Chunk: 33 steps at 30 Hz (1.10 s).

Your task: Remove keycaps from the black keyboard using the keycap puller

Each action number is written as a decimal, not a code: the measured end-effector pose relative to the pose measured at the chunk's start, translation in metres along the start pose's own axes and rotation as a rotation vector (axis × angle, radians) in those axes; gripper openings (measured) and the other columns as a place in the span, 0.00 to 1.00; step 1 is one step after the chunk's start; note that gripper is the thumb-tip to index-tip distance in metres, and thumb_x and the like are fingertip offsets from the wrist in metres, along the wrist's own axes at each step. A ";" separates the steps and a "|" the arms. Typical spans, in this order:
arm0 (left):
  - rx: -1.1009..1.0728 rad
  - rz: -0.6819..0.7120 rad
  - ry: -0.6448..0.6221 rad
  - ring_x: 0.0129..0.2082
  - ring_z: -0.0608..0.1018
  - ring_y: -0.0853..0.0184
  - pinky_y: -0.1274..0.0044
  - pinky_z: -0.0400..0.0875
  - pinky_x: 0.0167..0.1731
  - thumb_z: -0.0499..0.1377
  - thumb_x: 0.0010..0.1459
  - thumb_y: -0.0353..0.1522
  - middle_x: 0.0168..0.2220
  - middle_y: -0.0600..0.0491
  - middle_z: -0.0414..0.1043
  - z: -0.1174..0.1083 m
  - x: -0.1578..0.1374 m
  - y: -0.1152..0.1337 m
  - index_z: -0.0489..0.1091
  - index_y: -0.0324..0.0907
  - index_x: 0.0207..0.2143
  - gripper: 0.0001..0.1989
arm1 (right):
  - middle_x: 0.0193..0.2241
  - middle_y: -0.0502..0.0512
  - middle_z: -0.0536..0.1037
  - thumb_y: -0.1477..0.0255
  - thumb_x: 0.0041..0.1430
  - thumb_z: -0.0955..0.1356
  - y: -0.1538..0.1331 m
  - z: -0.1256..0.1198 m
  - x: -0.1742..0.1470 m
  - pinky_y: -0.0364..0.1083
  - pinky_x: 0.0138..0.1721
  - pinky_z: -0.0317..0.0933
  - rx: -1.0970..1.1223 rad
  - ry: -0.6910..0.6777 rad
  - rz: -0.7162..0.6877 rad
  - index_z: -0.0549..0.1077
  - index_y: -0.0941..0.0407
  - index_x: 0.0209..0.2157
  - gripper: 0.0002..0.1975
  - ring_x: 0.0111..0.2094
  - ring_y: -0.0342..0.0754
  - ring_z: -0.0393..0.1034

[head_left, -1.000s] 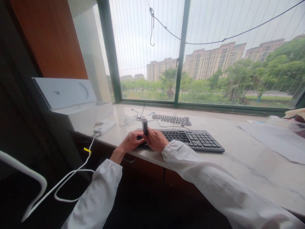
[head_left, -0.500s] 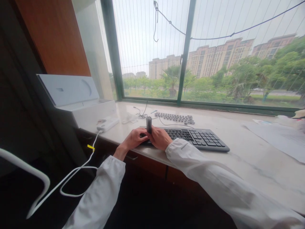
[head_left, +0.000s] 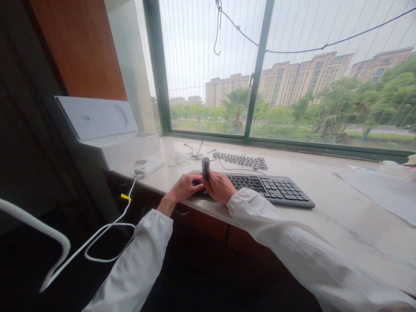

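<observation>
A black keyboard (head_left: 279, 190) lies along the front of the pale marble-like counter, its left end partly hidden by both hands. My left hand (head_left: 186, 186) curls round that left end, thumb pointing right. Beside it, my right hand (head_left: 221, 186) is closed round a short black tool with a thick handle (head_left: 206, 167), which stands upright over the keys. The tool's lower end is hidden by the fingers. Behind the keyboard, loose keycaps (head_left: 240, 160) are laid out in rows. A thin black cable (head_left: 227, 168) runs between them and the keyboard.
An open white box (head_left: 130, 147) stands at the left, with a white power strip (head_left: 149, 167) before it. Its white cord (head_left: 125, 208) hangs off the counter edge. A small clear plastic bag (head_left: 178, 159) lies near the window; papers (head_left: 383, 190) lie at right.
The view has shifted slightly. The black tool in my right hand has turned a little and its top looks narrower. My left hand stays at the keyboard's left end.
</observation>
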<state>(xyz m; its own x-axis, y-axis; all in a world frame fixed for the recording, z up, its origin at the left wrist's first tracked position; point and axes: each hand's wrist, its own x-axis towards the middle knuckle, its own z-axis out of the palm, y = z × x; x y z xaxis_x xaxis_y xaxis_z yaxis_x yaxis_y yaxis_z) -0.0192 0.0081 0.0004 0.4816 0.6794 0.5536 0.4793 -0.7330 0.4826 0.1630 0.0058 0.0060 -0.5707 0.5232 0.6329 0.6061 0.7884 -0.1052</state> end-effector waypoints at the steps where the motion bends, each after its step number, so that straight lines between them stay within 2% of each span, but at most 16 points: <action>1: 0.002 -0.006 0.013 0.40 0.77 0.64 0.76 0.69 0.43 0.60 0.58 0.37 0.38 0.51 0.77 0.000 0.000 0.000 0.77 0.41 0.35 0.10 | 0.33 0.59 0.76 0.66 0.69 0.55 -0.001 -0.001 0.000 0.44 0.32 0.55 -0.004 -0.002 0.028 0.62 0.58 0.42 0.12 0.32 0.49 0.70; 7: 0.042 -0.034 0.113 0.38 0.77 0.65 0.76 0.69 0.41 0.63 0.55 0.39 0.36 0.52 0.78 0.004 -0.004 -0.002 0.78 0.43 0.33 0.09 | 0.25 0.51 0.74 0.62 0.67 0.57 -0.001 -0.005 0.004 0.42 0.27 0.49 0.057 0.014 0.190 0.63 0.55 0.39 0.12 0.25 0.46 0.67; 11: 0.047 -0.047 0.159 0.39 0.78 0.64 0.75 0.70 0.42 0.63 0.55 0.39 0.36 0.52 0.78 0.005 -0.005 -0.004 0.79 0.43 0.33 0.09 | 0.24 0.50 0.73 0.61 0.66 0.59 0.004 -0.005 0.008 0.42 0.28 0.50 0.133 0.036 0.262 0.65 0.54 0.36 0.12 0.26 0.46 0.66; 15: 0.028 -0.049 0.150 0.39 0.78 0.65 0.74 0.70 0.43 0.61 0.58 0.38 0.36 0.52 0.79 0.004 -0.004 -0.003 0.79 0.44 0.33 0.09 | 0.26 0.53 0.74 0.61 0.66 0.59 0.008 -0.004 0.011 0.42 0.29 0.50 0.144 0.046 0.340 0.66 0.55 0.33 0.13 0.27 0.47 0.67; 22: 0.008 -0.042 0.110 0.39 0.78 0.65 0.75 0.71 0.42 0.61 0.58 0.38 0.37 0.52 0.79 0.001 -0.003 -0.002 0.79 0.44 0.35 0.09 | 0.20 0.50 0.73 0.63 0.63 0.62 0.002 -0.010 0.012 0.42 0.27 0.51 0.201 0.044 0.378 0.65 0.55 0.28 0.12 0.23 0.44 0.65; 25: 0.014 -0.047 0.104 0.38 0.78 0.65 0.75 0.71 0.41 0.61 0.58 0.38 0.37 0.52 0.79 0.001 -0.003 -0.003 0.79 0.44 0.35 0.10 | 0.19 0.48 0.73 0.64 0.61 0.63 0.001 -0.012 0.013 0.41 0.28 0.53 0.267 0.041 0.386 0.64 0.55 0.27 0.11 0.22 0.43 0.66; 30: 0.016 -0.040 0.099 0.38 0.78 0.64 0.74 0.71 0.41 0.59 0.59 0.38 0.37 0.51 0.79 0.002 -0.003 -0.001 0.79 0.43 0.34 0.10 | 0.18 0.48 0.74 0.65 0.60 0.64 0.003 -0.011 0.013 0.40 0.28 0.56 0.417 0.018 0.500 0.64 0.55 0.28 0.09 0.22 0.44 0.70; 33: 0.017 -0.044 0.091 0.38 0.78 0.64 0.74 0.71 0.42 0.59 0.59 0.38 0.36 0.51 0.79 0.001 -0.002 0.001 0.79 0.43 0.34 0.10 | 0.19 0.49 0.73 0.66 0.61 0.62 0.002 -0.011 0.012 0.41 0.27 0.55 0.361 0.022 0.489 0.63 0.55 0.28 0.09 0.22 0.44 0.69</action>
<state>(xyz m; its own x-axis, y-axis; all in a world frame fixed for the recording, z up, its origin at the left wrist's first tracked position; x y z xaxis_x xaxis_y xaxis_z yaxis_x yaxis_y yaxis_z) -0.0193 0.0058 -0.0012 0.3920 0.7044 0.5917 0.5111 -0.7015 0.4966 0.1637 0.0103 0.0216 -0.2599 0.8485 0.4610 0.5666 0.5206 -0.6387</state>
